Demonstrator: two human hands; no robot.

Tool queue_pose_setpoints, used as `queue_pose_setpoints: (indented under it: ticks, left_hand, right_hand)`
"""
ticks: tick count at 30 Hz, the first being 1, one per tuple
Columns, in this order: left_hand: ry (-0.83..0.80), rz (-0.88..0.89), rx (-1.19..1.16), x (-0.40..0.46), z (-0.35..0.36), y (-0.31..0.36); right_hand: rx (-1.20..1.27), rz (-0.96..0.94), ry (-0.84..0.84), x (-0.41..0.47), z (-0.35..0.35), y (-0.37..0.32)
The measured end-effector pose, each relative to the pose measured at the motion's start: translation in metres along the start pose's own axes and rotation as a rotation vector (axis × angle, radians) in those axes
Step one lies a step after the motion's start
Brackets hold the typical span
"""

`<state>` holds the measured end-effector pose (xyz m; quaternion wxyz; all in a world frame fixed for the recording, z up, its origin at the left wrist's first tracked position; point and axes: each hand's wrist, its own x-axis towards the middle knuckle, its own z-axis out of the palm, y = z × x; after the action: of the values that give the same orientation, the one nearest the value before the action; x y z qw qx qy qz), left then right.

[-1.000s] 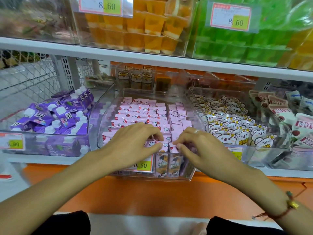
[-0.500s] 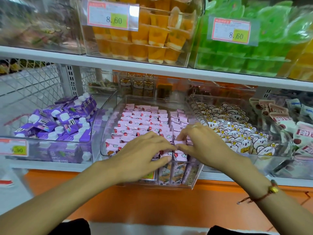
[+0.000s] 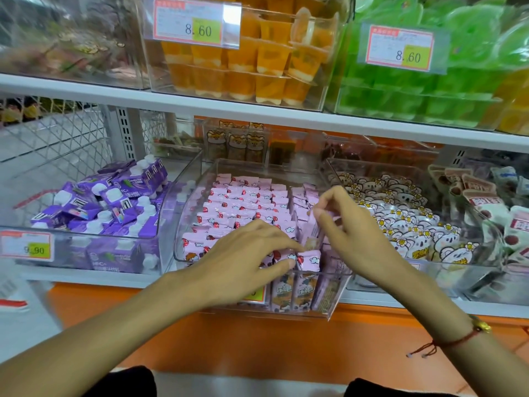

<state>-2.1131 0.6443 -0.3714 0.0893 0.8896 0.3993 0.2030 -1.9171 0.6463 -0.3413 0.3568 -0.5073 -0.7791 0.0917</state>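
— How do our hands stand?
— Our left hand (image 3: pixel 246 256) lies spread over the front of the pink rows (image 3: pixel 243 202), fingers fairly straight, pressing down with the thumb tip at the front edge. Our right hand (image 3: pixel 352 233) pinches one pink packet (image 3: pixel 310 234) between thumb and fingertips. It is raised and tilted over the right end of the clear bin (image 3: pixel 186 213).
— So we slot it in?
— We think so. We should use the left fingers to hold the neighbours back and open a gap, then lower the packet upright into it, printed face matching the rest.
— What should we watch for?
— The rows look tightly packed, so a hard push would likely tip or crumple the ones beside it. Better that we ease it down and let go only once it stands.
— And the sides?
— The purple pouches (image 3: pixel 114 196) fill the bin to our left and the bear packets (image 3: pixel 400 222) the one to our right. We should stay inside our own walls.
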Motion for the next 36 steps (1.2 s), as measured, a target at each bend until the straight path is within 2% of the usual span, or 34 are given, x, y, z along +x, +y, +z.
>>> queue_pose_setpoints:
  ticks: [5, 8, 11, 13, 16, 19, 22, 24, 26, 29, 31, 34, 36]
  left_hand:
    - [0.026, -0.013, -0.012, 0.0, -0.003, 0.0]
    - [0.193, -0.113, -0.113, 0.0, -0.006, 0.004]
    - [0.432, -0.285, -0.374, 0.001, -0.008, 0.01]
    - [0.433, -0.256, -0.477, 0.0, -0.009, 0.014]
    - [0.385, -0.097, -0.316, 0.0, -0.009, 0.021]
    - [0.475, -0.017, -0.244, 0.002, -0.011, 0.02]
    - [0.517, -0.084, -0.457, 0.004, -0.016, 0.019]
    - [0.486, -0.206, -0.75, 0.005, -0.021, 0.021]
    - [0.41, -0.338, -0.993, 0.007, -0.023, 0.021]
    - [0.255, -0.519, -1.19, 0.009, -0.022, 0.023]
    - [0.205, -0.611, -1.268, 0.01, -0.022, 0.024]
    - [0.155, -0.607, -1.403, 0.011, -0.021, 0.021]
    - [0.145, -0.56, -1.377, 0.01, -0.022, 0.02]
  right_hand:
    - [0.285, 0.03, 0.419, -0.002, -0.013, -0.009]
    - [0.529, 0.11, 0.581, -0.002, -0.018, -0.012]
    - [0.686, 0.279, 0.512, -0.003, -0.014, -0.015]
    - [0.73, 0.357, 0.427, -0.004, -0.006, -0.016]
    - [0.806, 0.386, 0.364, -0.006, 0.0, -0.018]
    - [0.895, 0.353, 0.342, -0.006, -0.001, -0.019]
    - [0.926, 0.333, 0.303, -0.007, -0.006, -0.019]
    - [0.872, 0.318, 0.251, -0.008, -0.008, -0.018]
    - [0.718, 0.253, 0.195, -0.011, -0.008, -0.018]
    - [0.485, 0.104, 0.101, -0.016, -0.004, -0.024]
    - [0.454, 0.084, 0.095, -0.016, -0.003, -0.023]
    - [0.44, 0.115, 0.177, -0.014, -0.005, -0.018]
    - [0.387, 0.139, 0.21, -0.014, -0.006, -0.013]
